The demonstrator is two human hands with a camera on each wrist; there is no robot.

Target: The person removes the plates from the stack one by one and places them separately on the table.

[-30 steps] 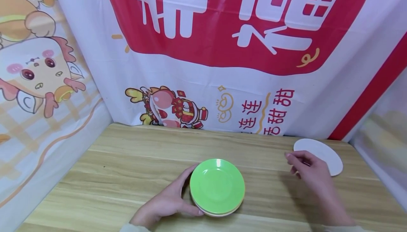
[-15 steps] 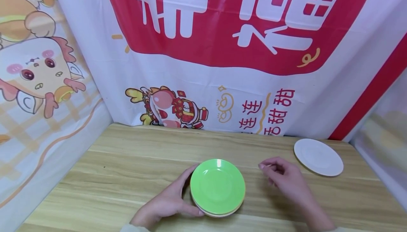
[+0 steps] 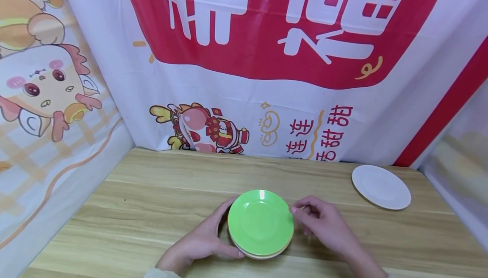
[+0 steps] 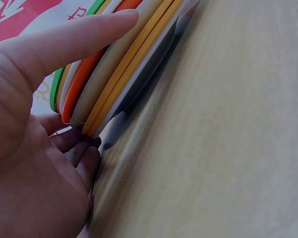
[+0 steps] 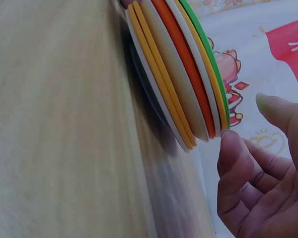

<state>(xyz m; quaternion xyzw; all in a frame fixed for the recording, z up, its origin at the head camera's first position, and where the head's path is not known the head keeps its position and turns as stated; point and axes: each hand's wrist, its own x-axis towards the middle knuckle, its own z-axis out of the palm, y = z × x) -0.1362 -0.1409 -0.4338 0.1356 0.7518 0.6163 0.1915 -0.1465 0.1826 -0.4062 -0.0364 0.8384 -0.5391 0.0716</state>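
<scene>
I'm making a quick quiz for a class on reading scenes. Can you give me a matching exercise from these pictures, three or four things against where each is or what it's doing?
Things:
1. green plate
2. white plate
3. left hand
4. right hand

Places or states:
A. lies alone near the table's far right corner
B. fingertips at the right rim of the stack, gripping nothing
C. top of the stack of plates
D. holds the stack's left edge

Pairs: 1-C, 2-A, 3-D, 4-B
</scene>
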